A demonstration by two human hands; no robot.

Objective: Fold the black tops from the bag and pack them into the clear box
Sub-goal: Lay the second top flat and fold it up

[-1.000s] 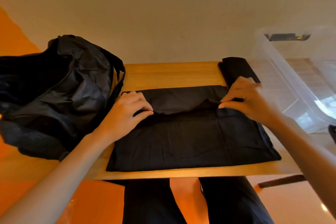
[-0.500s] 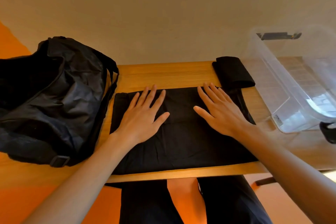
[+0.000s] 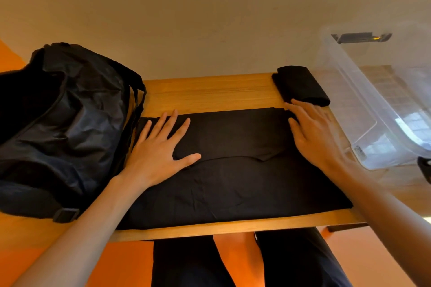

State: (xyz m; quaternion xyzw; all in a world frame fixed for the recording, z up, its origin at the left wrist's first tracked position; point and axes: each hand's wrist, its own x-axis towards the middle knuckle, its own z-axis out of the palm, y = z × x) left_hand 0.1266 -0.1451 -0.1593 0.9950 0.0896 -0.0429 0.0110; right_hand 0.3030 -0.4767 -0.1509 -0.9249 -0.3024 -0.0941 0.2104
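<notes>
A black top (image 3: 233,182) lies flat on the wooden table (image 3: 210,93), its far part folded over toward me. My left hand (image 3: 161,147) presses flat on its left side with fingers spread. My right hand (image 3: 312,133) lies flat on the top's far right corner, fingers straight. A folded black top (image 3: 300,85) sits just beyond my right hand, next to the clear box (image 3: 373,109) at the right. The black bag (image 3: 63,123) stands at the left, touching the top's left edge.
A pale wall rises directly behind the table. My legs in black trousers show below the table's near edge, over an orange floor. A dark object (image 3: 424,168) peeks in at the right edge by the box's near corner.
Both hands went from pinching the fold to lying flat on the top, then slid apart: left hand toward the bag, right hand toward the far right corner.
</notes>
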